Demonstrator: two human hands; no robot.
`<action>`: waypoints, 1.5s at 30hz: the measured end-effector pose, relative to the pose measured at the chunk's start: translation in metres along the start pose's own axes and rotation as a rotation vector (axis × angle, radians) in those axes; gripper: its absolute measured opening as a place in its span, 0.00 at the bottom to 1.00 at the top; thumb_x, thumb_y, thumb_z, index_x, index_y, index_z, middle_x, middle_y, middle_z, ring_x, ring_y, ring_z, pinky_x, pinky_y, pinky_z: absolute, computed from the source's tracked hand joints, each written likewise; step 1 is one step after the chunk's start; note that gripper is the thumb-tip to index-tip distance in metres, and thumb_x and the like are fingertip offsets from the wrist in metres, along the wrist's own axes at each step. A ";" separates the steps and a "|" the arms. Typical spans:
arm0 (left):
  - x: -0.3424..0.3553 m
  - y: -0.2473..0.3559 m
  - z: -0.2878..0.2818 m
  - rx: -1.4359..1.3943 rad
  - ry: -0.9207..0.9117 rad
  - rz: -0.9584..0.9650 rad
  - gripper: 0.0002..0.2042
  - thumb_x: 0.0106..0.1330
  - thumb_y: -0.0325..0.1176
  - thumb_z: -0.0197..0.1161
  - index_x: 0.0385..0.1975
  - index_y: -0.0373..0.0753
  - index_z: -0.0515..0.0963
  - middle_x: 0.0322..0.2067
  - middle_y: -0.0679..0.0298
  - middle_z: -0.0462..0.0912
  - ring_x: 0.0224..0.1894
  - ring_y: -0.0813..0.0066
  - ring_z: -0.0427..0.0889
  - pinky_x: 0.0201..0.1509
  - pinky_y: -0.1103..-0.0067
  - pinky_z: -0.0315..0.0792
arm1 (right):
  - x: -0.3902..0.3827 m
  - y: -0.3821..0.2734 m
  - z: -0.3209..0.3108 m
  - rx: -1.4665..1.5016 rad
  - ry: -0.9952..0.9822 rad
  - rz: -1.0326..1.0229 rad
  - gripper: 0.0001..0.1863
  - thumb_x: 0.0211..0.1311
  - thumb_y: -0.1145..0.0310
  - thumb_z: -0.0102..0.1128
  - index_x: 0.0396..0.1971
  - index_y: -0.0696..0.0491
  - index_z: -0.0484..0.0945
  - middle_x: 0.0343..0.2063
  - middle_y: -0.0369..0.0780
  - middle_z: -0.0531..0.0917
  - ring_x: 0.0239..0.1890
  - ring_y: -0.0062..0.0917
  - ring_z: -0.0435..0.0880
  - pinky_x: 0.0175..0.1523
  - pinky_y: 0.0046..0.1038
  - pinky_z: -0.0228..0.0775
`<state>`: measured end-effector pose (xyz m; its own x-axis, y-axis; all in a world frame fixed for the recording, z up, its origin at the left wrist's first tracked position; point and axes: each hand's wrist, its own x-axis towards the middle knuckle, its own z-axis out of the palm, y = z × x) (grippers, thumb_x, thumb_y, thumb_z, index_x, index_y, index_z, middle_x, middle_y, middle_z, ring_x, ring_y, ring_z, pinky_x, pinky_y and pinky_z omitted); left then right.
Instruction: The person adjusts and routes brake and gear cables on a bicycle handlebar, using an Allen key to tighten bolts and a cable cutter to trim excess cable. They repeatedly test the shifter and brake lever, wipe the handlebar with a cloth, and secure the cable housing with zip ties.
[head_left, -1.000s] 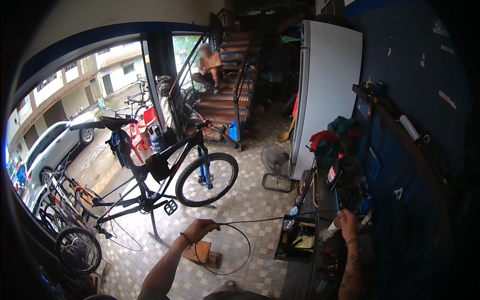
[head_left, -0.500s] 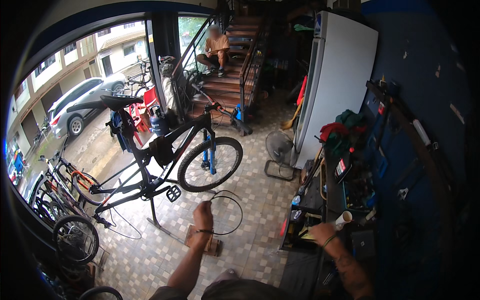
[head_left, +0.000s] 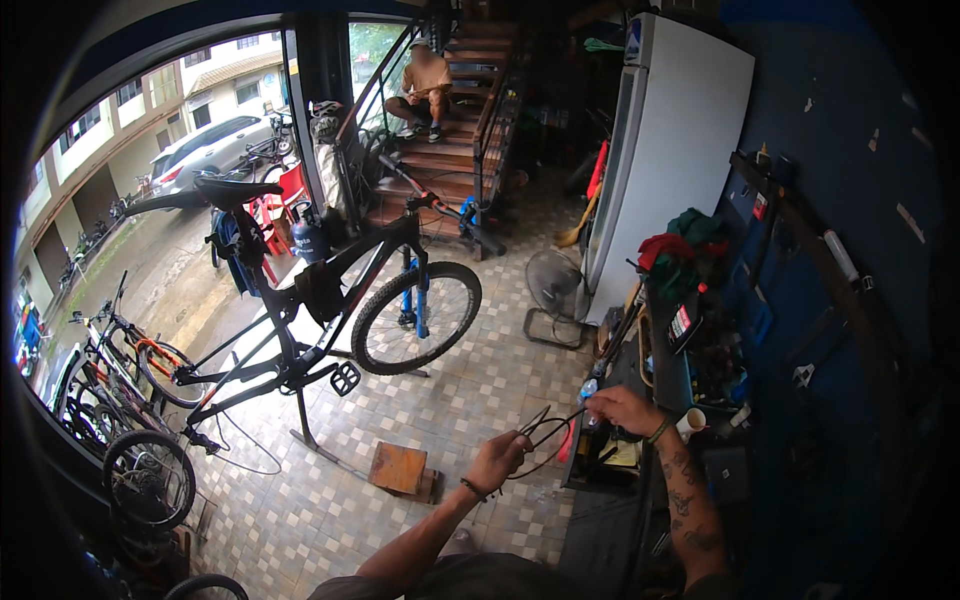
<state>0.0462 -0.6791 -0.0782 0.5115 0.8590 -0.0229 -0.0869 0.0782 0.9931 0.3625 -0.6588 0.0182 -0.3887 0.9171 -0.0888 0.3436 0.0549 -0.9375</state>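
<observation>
A thin black cable (head_left: 549, 462), bent into a loop, hangs between my two hands over the tiled floor. My left hand (head_left: 500, 461) is closed around one part of it, palm inward, with a dark bracelet at the wrist. Near the bench edge, the fingers of my right hand (head_left: 624, 410) pinch the cable by what looks like its end. Ahead and to the left, a black mountain bike (head_left: 345, 262) with a blue fork is held up on a stand. Its rear wheel is off the frame, and a loose cable (head_left: 262, 472) dangles from the rear end.
A cluttered workbench (head_left: 650, 375) runs along the right, bearing a paper cup (head_left: 691, 422) and rags (head_left: 672, 250). A wooden block (head_left: 398, 467) lies on the floor. Beyond are a fan (head_left: 553, 283), a white fridge (head_left: 680, 150) and a person (head_left: 425, 85) seated on stairs. Bikes (head_left: 120, 365) line the left.
My left hand has carried the cable rightward, toward the bench. The right hand has moved up and left from beside the cup and now grips the cable too. The view has shifted slightly.
</observation>
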 end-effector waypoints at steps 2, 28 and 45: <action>-0.004 0.002 -0.007 -0.148 -0.065 -0.010 0.19 0.85 0.46 0.52 0.42 0.36 0.81 0.20 0.76 0.69 0.21 0.88 0.64 0.25 0.83 0.58 | -0.011 0.008 -0.022 0.212 0.057 0.184 0.20 0.82 0.56 0.57 0.30 0.55 0.79 0.25 0.30 0.76 0.23 0.11 0.69 0.28 0.20 0.60; 0.020 -0.065 0.018 -0.905 0.227 -0.378 0.10 0.84 0.40 0.53 0.38 0.44 0.73 0.20 0.78 0.60 0.16 0.84 0.55 0.17 0.82 0.50 | -0.061 0.116 0.205 1.652 0.429 0.028 0.15 0.80 0.61 0.60 0.57 0.53 0.80 0.39 0.34 0.86 0.49 0.28 0.87 0.68 0.46 0.79; 0.034 -0.073 0.016 -0.469 0.405 -0.328 0.18 0.82 0.49 0.58 0.36 0.40 0.76 0.18 0.78 0.61 0.15 0.87 0.60 0.16 0.83 0.53 | -0.085 0.101 0.174 -0.051 0.392 0.511 0.13 0.74 0.76 0.52 0.53 0.61 0.78 0.30 0.44 0.90 0.28 0.29 0.93 0.37 0.31 0.86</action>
<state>0.0837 -0.6636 -0.1496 0.2233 0.8674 -0.4447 -0.3891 0.4976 0.7752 0.2816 -0.8001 -0.1270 0.1720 0.9084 -0.3810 0.4466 -0.4167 -0.7918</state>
